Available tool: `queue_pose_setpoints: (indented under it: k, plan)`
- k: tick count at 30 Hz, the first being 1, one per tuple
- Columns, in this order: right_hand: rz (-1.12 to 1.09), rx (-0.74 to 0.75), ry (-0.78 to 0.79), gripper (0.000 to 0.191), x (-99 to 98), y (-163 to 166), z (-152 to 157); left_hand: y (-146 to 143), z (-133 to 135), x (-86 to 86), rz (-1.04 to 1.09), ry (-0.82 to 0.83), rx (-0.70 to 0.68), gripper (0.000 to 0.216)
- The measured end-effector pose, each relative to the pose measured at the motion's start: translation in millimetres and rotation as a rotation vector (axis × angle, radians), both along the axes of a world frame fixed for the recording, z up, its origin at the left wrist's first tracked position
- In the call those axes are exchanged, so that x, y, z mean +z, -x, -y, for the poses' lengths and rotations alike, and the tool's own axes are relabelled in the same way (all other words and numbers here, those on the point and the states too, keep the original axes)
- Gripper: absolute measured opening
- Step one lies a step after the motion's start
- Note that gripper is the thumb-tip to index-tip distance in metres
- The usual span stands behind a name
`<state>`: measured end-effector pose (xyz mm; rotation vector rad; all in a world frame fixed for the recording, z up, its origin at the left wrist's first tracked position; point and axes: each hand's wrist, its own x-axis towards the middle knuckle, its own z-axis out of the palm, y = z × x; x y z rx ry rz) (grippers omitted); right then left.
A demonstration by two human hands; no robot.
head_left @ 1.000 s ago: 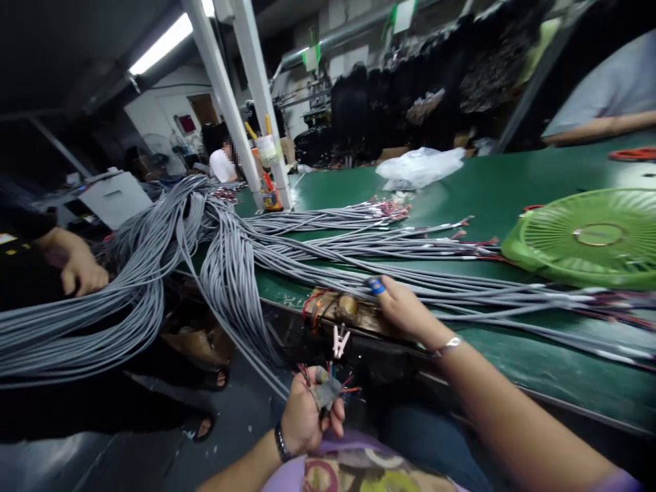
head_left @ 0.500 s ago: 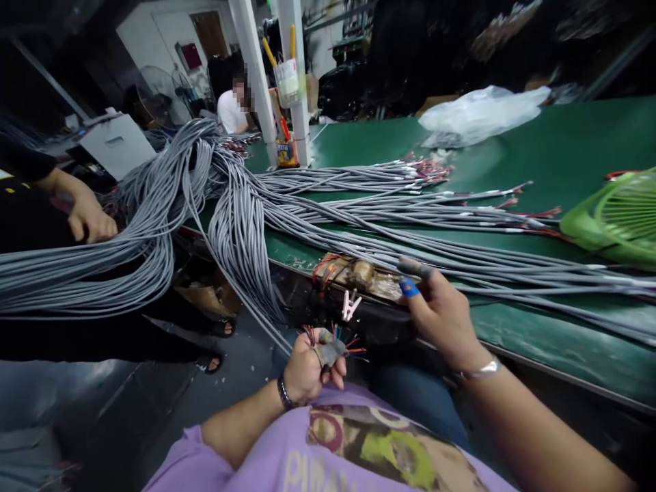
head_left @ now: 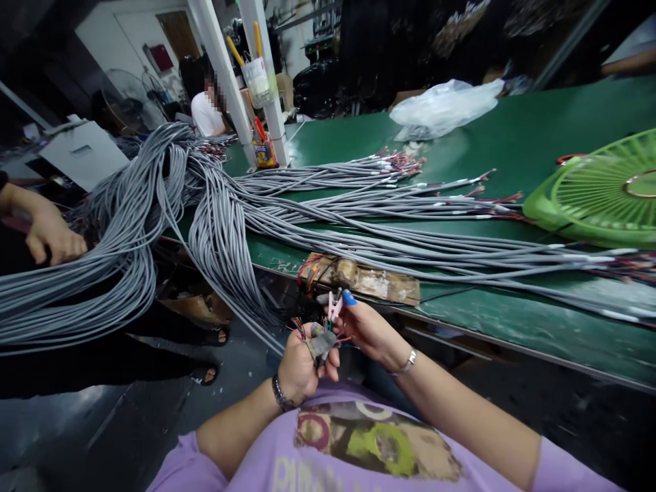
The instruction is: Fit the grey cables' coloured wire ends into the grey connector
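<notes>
- We see a green table [head_left: 353, 140] running from the far left to the near right.
- Grey cables [head_left: 220, 225] lie heaped at its left; one bunch droops over the near edge, and others stretch right along the top.
- Two white posts [head_left: 220, 82] stand at the far left, behind the cables.
- At the right we have a green fan [head_left: 584, 205], lying on the table beside the cable ends.
- A clear bag [head_left: 448, 109] sits on the far side.
- On the near edge, in front of the cables, we find a wood block [head_left: 394, 285].
- At the left, a co-worker's hand [head_left: 54, 239] is just beside the cables.
- Our left hand [head_left: 300, 372], near, is closed around wires [head_left: 298, 325], their coloured tips fanning out above the fingers.
- Our right hand [head_left: 366, 333], just to its right, has thumb and finger pinched on a pink clip [head_left: 334, 309].
- That clip is just above the wires, on the near side of the block.
</notes>
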<state>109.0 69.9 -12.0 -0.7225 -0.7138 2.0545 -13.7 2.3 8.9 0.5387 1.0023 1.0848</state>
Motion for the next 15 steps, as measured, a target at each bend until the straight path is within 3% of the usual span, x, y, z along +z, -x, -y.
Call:
queue_pose_setpoints:
  k: [10,15]
  plan:
    - [-0.106,-0.083,0.107,0.036,-2.3,8.1,0.8,-5.5,-7.2,-5.7,-0.013,0.04,0.019,0.028]
    - [-0.129,-0.04,0.132,0.036,-1.8,7.6,3.0,-5.0,-4.8,-4.3,-0.027,0.037,0.031,0.031]
